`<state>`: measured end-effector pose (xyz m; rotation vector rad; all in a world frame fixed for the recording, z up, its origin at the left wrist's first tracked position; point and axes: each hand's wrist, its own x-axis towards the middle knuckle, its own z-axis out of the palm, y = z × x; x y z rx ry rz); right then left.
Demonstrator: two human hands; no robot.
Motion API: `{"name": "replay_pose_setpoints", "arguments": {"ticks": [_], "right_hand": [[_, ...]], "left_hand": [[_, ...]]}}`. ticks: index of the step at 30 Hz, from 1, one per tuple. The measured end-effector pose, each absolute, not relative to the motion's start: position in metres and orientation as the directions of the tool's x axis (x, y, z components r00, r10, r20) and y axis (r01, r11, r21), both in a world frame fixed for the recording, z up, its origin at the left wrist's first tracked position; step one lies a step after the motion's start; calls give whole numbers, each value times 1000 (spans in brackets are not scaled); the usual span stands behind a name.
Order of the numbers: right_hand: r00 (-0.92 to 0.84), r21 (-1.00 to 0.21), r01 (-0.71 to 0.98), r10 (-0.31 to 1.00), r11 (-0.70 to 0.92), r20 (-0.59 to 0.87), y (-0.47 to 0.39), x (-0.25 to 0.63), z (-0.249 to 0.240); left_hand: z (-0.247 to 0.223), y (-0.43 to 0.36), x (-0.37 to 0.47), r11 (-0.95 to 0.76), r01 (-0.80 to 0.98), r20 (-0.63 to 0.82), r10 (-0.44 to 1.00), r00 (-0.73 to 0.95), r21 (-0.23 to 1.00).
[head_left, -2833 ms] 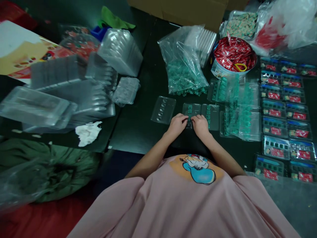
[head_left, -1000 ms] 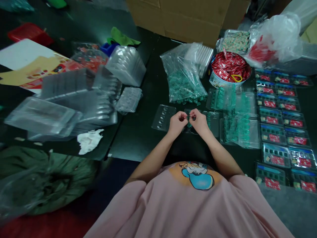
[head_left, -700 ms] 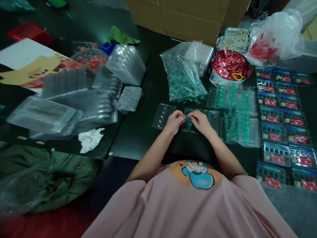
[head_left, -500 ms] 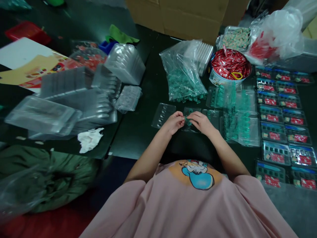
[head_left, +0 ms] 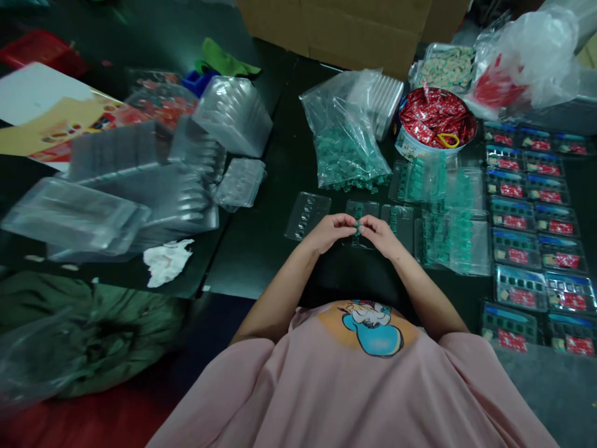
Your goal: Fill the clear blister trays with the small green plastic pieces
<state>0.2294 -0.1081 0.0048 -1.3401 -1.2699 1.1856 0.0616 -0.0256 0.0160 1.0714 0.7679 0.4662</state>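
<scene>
- My left hand (head_left: pixel 332 230) and my right hand (head_left: pixel 380 236) meet at the middle tray (head_left: pixel 370 208), the fingers of both closed around a small green piece (head_left: pixel 357 226), which sits right at their tips.
- That middle tray lies flat on the tabletop (head_left: pixel 247 249), partly under my fingers. Green shows in its column beyond them, so I judge it part filled (my own fingers hide the near hollows, so I cannot count them).
- Just beside it, toward my right, the next tray (head_left: pixel 407 219) has green along its column and looks filled, or close to it.
- Toward my left, the clear tray (head_left: pixel 308 215) shows only see-through hollows, no green, so its filling looks wholly undone.
- Farther right, overlapping trays (head_left: pixel 459 242) carry rows of green; they look done as far as the green goes, with no red packets on them that I can see.
- Beyond those, the packs (head_left: pixel 517 242) hold red packets and blue items as well, so they look furthest along.
- Plenty of supply remains: green pieces in the plastic bag (head_left: pixel 342 149), red packets in the round tin (head_left: pixel 436 118), and clear stacks (head_left: pixel 236 118) on my left.
</scene>
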Motion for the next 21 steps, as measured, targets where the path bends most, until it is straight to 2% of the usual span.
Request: {"name": "replay_pose_setpoints", "arguments": {"ticks": [5, 8, 12, 15, 18, 21], "right_hand": [[87, -991, 102, 993, -89, -80, -108, 224, -2], [174, -988, 69, 977, -139, -125, -106, 221, -6], [182, -953, -161, 942, -255, -283, -105, 217, -5], [133, -871, -357, 905, -337, -405, -105, 216, 0], [97, -790, -469, 866, -396, -491, -106, 218, 7], [95, -762, -505, 851, -406, -516, -105, 220, 12]], "left_hand": [[10, -29, 67, 307, -21, -228, 748, 623, 951], [6, -33, 71, 392, -94, -272, 771, 576, 915], [3, -36, 72, 573, -171, -377, 706, 600, 802], [3, -36, 72, 634, -190, -385, 652, 653, 750], [2, -35, 71, 599, -169, -370, 666, 648, 783], [1, -34, 73, 438, -125, -274, 734, 621, 890]]}}
